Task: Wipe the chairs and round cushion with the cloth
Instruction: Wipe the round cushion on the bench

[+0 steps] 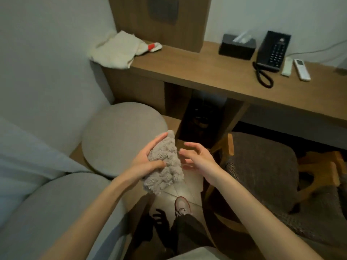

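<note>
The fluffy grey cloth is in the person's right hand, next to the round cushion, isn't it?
Not quite. In the head view the left hand grips the fluffy grey cloth; the right hand is open beside it, holding nothing. The round cushion is next to it, as you said.

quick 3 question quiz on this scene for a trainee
1. Which hand grips the cloth?
2. True or false: in the head view the round cushion lies left of the cloth.
3. What stands on the desk just left of the phone? A tissue box, B kettle, C lamp.
Key: 1 left hand; 2 true; 3 A.
</note>
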Tool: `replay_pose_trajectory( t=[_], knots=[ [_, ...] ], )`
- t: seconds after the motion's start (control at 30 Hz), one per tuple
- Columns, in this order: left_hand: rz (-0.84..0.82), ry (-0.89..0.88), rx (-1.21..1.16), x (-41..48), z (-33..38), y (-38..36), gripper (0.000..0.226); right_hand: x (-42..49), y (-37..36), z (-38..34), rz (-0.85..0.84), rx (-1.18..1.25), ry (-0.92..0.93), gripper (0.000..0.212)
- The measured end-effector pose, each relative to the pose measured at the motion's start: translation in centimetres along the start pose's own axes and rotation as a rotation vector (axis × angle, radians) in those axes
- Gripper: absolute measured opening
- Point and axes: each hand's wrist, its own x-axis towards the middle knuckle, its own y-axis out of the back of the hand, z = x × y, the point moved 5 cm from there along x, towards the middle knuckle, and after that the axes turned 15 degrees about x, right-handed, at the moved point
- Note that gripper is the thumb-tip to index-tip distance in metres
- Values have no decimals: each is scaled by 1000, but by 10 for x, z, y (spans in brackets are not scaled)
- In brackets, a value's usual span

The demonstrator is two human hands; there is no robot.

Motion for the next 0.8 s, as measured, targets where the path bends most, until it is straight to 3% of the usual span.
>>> replay_pose_trajectory(
  t=[0.13, 0.27, 0.33, 0.43, 0.6, 0.63, 0.7, 0.73, 0.8],
  knots=[
    [123, 95, -237, 39, -5, 25, 73, 55, -9, -24, -197, -270, -53, 31],
    [342, 271, -310, 77, -15, 52, 60, 93, -23, -55, -473, -456, 213, 33],
    [358, 302, -401, 94, -20, 60, 55, 112, -33, -66, -540, -560, 319, 32],
    [365, 335, -541, 111, -27, 72, 54, 145, -49, -80, -510, -600, 407, 14],
    [363, 322, -797, 117, -63, 102, 88, 202, -74, -93, -354, -500, 384, 5],
    [348, 324, -753, 117, -73, 107, 97, 213, -80, -94, -345, -505, 375, 8],
    [328, 355, -439, 120, -90, 116, 110, 232, -93, -95, -336, -487, 351, 16],
    [329, 369, -277, 123, -98, 120, 109, 242, -99, -95, -328, -474, 337, 17],
    [398, 367, -133, 130, -115, 133, 86, 261, -108, -97, -303, -465, 311, 17]
  ],
)
